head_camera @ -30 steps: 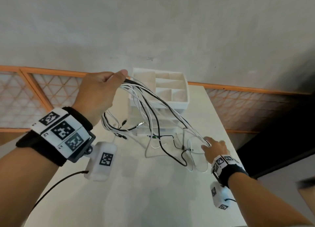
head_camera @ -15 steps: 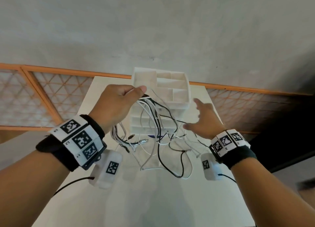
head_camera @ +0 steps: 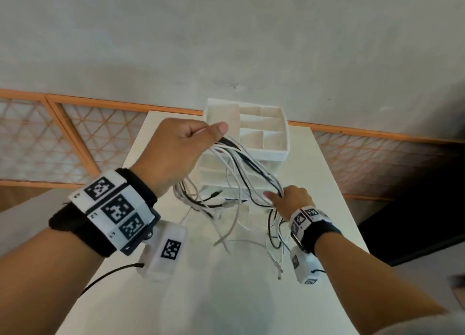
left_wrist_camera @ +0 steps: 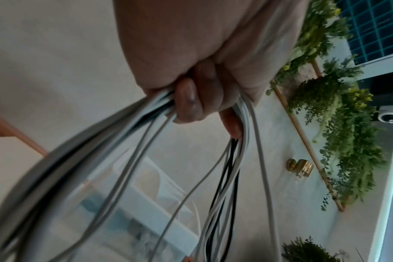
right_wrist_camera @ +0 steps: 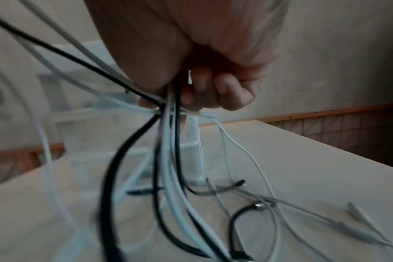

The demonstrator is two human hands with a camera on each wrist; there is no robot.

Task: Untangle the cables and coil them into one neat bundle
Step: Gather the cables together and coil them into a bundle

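The right hand, spread wide half a second ago, now clutches the thin white and black cables below the gripping left hand, likely forming another loop.

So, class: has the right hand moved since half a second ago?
Yes. The right hand has dropped from beside the white organizer's top to near its base, now gripping the cables.

White table: drawer organizer, cable ends.

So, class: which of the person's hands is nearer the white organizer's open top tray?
Left. The left hand is raised right beside the organizer tray; the right hand grips cables lower, nearer its base.
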